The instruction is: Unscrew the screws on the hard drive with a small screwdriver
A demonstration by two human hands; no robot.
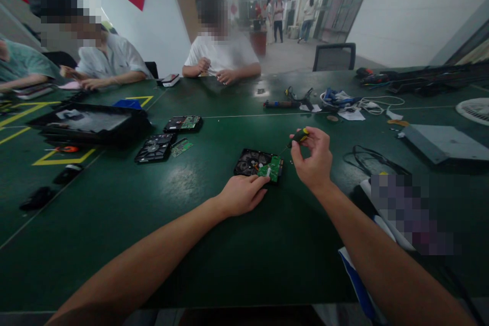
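Observation:
A black hard drive (249, 159) lies underside up on the green table in front of me, its green circuit board (272, 167) showing on the right part. My left hand (244, 194) holds the drive at its near edge, fingertips resting on the board's near side. Pinched between the fingers of my right hand (315, 158) is a small screwdriver (300, 136) with a green and yellow handle. Its thin shaft points down and left, the tip close to the board's far right corner; whether it touches is too small to tell.
Two more hard drives (155, 147) (183, 123) and a loose circuit board (182, 147) lie to the left, near a black tray (91, 122). On the right are a grey metal box (446, 142), cables (378, 104) and a power-tool-like item (282, 104). People sit across the table.

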